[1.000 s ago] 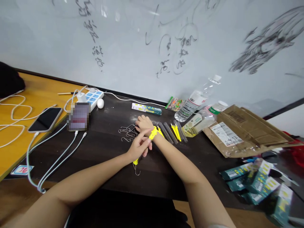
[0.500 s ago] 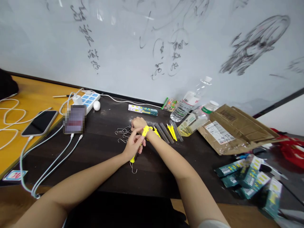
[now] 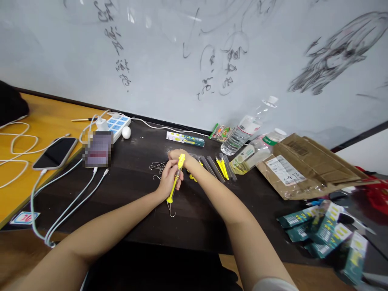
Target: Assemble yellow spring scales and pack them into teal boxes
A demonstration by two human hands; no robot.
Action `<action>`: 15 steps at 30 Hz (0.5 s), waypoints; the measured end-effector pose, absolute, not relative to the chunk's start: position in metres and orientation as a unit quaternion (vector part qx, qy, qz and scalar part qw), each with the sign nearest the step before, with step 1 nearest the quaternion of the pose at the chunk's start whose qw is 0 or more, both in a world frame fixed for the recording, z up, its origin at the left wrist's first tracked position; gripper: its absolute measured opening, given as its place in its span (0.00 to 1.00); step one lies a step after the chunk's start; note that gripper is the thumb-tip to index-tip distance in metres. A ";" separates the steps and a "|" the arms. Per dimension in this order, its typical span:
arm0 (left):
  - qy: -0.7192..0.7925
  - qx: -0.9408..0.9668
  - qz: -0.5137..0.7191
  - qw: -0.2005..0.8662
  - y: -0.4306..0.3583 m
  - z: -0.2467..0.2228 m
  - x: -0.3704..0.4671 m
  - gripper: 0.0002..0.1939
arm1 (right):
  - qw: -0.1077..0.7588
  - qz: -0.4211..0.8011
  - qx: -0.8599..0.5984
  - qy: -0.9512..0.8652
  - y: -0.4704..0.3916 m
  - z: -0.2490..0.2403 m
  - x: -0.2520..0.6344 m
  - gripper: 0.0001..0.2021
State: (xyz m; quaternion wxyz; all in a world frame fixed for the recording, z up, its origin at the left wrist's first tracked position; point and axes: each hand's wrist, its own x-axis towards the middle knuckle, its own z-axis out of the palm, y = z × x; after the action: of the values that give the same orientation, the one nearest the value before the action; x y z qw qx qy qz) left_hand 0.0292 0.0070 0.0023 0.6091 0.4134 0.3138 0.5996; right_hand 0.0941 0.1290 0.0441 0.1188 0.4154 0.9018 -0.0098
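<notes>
My left hand (image 3: 167,176) is closed around a yellow spring scale (image 3: 173,189) with a clear tube and a wire hook hanging from its lower end. The scale tilts, its yellow head up by my right wrist. Just behind it, my right hand (image 3: 177,154) reaches leftward over the table; its fingers are mostly hidden, so their grip does not show. Loose wire hooks (image 3: 157,166) lie left of my hands. Clear tubes (image 3: 212,168) and yellow inner rods (image 3: 222,167) lie right of my right wrist, with small yellow pieces (image 3: 192,177) partly under that forearm.
A printed box (image 3: 185,139) lies at the back, near a snack packet (image 3: 220,132). Two bottles, a water bottle (image 3: 241,135) and a drink bottle (image 3: 257,149), stand beside a brown parcel (image 3: 303,165). Several green boxes (image 3: 323,222) lie right. Charging cables (image 3: 71,194) cross the left side.
The spring scale has turned in my left hand, so its clear tube and yellow rod now face me. My view has shifted slightly; both arms stay in nearly the same place.
</notes>
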 end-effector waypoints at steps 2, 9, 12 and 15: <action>0.317 0.413 0.601 0.607 0.007 0.002 0.029 0.17 | 0.120 -0.028 0.419 0.899 0.131 0.045 0.093 0.06; 0.325 0.417 0.593 0.608 0.007 -0.001 0.029 0.18 | -0.074 -0.093 0.442 0.889 0.138 0.058 0.119 0.07; 0.326 0.418 0.595 0.604 0.007 -0.001 0.029 0.19 | -0.277 -0.164 0.446 0.835 0.127 0.057 0.148 0.02; 0.329 0.424 0.595 0.599 0.006 0.000 0.029 0.20 | -0.344 -0.219 0.473 0.781 0.098 0.045 0.181 0.06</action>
State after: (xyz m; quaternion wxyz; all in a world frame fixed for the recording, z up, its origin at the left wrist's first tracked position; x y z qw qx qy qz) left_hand 0.0292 0.0064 0.0003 0.5986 0.4240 0.3291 0.5946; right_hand 0.1811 0.0983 0.0455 -0.3445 0.4725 0.7811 -0.2190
